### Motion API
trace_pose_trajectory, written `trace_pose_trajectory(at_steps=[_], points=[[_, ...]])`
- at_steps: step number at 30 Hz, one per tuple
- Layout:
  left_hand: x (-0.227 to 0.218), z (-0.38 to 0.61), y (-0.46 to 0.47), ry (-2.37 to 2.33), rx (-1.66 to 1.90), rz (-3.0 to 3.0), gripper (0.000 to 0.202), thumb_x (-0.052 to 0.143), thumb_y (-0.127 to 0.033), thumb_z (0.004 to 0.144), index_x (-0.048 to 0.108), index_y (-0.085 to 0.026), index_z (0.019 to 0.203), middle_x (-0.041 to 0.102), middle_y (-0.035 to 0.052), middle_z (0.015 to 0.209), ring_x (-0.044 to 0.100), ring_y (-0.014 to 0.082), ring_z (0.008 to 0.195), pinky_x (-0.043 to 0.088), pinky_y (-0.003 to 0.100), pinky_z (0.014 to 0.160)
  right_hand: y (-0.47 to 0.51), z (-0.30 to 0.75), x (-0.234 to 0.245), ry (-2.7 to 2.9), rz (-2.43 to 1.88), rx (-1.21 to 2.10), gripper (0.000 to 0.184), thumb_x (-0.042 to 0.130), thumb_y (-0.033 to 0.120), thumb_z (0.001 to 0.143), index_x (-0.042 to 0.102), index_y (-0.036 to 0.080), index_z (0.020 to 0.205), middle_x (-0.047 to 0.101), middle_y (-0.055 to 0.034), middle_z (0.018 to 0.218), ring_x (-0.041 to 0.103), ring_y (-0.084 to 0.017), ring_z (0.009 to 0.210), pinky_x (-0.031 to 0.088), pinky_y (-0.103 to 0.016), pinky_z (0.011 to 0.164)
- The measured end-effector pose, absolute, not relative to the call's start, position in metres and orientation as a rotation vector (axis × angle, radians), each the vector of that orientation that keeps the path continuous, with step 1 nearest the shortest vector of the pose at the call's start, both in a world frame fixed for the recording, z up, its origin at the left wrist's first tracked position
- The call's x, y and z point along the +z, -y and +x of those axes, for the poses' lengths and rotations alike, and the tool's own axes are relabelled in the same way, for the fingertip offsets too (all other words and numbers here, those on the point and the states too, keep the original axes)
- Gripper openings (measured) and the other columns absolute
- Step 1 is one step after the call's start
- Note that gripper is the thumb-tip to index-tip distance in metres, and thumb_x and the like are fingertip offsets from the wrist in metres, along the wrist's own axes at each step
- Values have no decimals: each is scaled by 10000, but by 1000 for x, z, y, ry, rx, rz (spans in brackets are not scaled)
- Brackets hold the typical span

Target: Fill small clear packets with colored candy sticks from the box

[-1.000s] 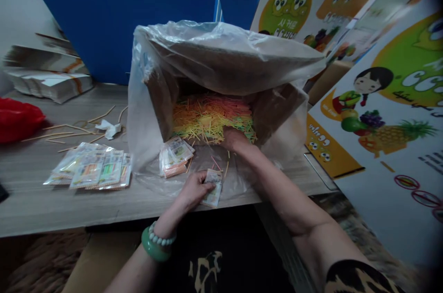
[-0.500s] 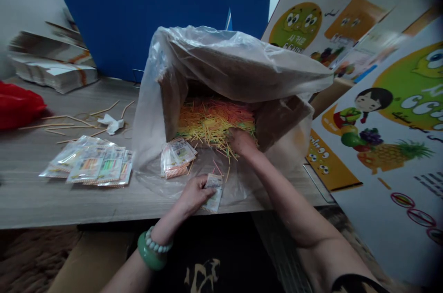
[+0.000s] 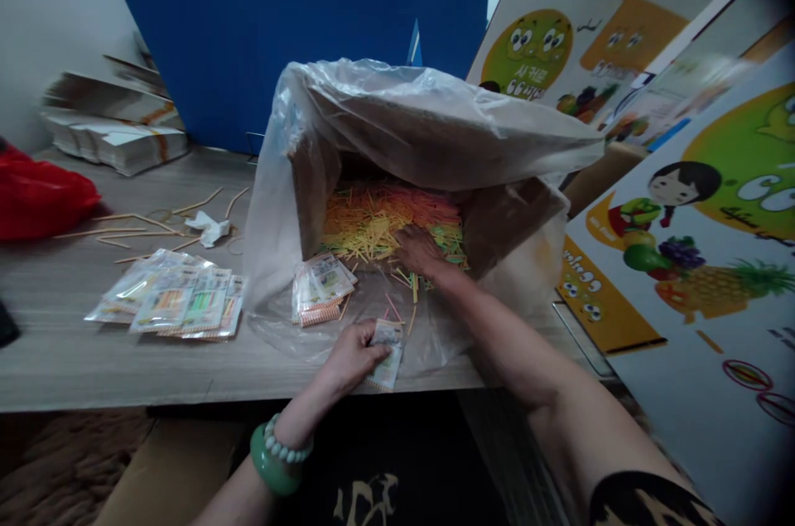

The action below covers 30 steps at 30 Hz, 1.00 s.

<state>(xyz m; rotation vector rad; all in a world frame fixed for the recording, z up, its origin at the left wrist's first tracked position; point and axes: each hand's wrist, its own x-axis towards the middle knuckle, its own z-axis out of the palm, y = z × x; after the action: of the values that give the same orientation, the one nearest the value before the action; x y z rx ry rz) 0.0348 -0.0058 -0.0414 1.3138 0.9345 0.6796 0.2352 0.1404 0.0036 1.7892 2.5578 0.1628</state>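
Observation:
My left hand (image 3: 358, 356) pinches a small clear printed packet (image 3: 386, 369) between thumb and fingers at the table's front edge. My right hand (image 3: 421, 249) reaches into the lined box and rests on a heap of thin coloured sticks (image 3: 373, 219), yellow, orange, pink and green. Its fingers look outstretched on the heap, their tips partly hidden among the sticks. A stack of similar packets (image 3: 323, 286) lies on the plastic liner (image 3: 264, 261), left of the heap. A few loose sticks are on the liner between my hands.
Filled packets (image 3: 180, 294) lie in a pile on the table (image 3: 50, 360) at left. Behind them are tan sticks, a crumpled white scrap (image 3: 208, 228) and a red bag (image 3: 43, 190). Stacked flat card (image 3: 118, 124) stands farther back. Large printed cartons (image 3: 696, 244) border the right side.
My right hand has shifted slightly left over the sticks, its fingers stretching farther onto the heap. My left hand keeps its hold on the packet. The whole view has shifted a little.

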Motion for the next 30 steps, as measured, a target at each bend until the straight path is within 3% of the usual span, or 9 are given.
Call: trace_pose_trajectory(at_steps=[5, 10, 14, 17, 23, 30], points=[[-42, 38, 7, -929, 710, 1303, 173, 633, -181, 622, 719, -142, 767, 683, 34, 795, 617, 180, 763, 465, 261, 709, -137, 232, -7, -2562, 1854, 264, 346, 494, 263, 927, 574, 147, 1243, 577, -160, 1262, 465, -314, 1197, 353, -443, 993], [-32, 38, 10, -933, 822, 1001, 264, 715, -236, 623, 736, -138, 867, 709, 27, 751, 607, 151, 655, 468, 254, 639, -138, 222, -3, -2486, 2032, 211, 283, 442, 132, 898, 613, 106, 1123, 651, -181, 1127, 560, -298, 1088, 356, -414, 982], [-18, 26, 8, -889, 957, 819, 323, 809, -259, 586, 739, -138, 877, 744, 51, 828, 649, 160, 691, 518, 272, 665, -143, 228, 14, -2341, 2338, 55, 341, 437, 107, 859, 568, 124, 1173, 687, -149, 976, 620, -274, 931, 411, -364, 867], [-15, 14, 4, -876, 1035, 732, 352, 843, -276, 574, 728, -139, 878, 746, 53, 830, 664, 166, 686, 544, 290, 663, -145, 238, 24, -2390, 2505, -96, 332, 386, 173, 889, 552, 160, 1176, 675, -106, 927, 617, -249, 862, 430, -326, 775], [-21, 2, 4, -885, 1030, 667, 399, 869, -274, 547, 702, -130, 880, 730, 40, 770, 660, 164, 621, 551, 291, 601, -144, 238, 23, -2555, 2551, -306, 268, 393, 218, 871, 589, 167, 1046, 661, -81, 926, 590, -218, 828, 441, -300, 758], [-15, 4, 9, -872, 910, 737, 427, 857, -312, 561, 700, -124, 911, 741, 51, 796, 677, 172, 661, 554, 312, 664, -137, 185, 14, -2275, 2344, -313, 334, 415, 256, 926, 591, 187, 1201, 698, -110, 1123, 655, -231, 1020, 478, -290, 821]])
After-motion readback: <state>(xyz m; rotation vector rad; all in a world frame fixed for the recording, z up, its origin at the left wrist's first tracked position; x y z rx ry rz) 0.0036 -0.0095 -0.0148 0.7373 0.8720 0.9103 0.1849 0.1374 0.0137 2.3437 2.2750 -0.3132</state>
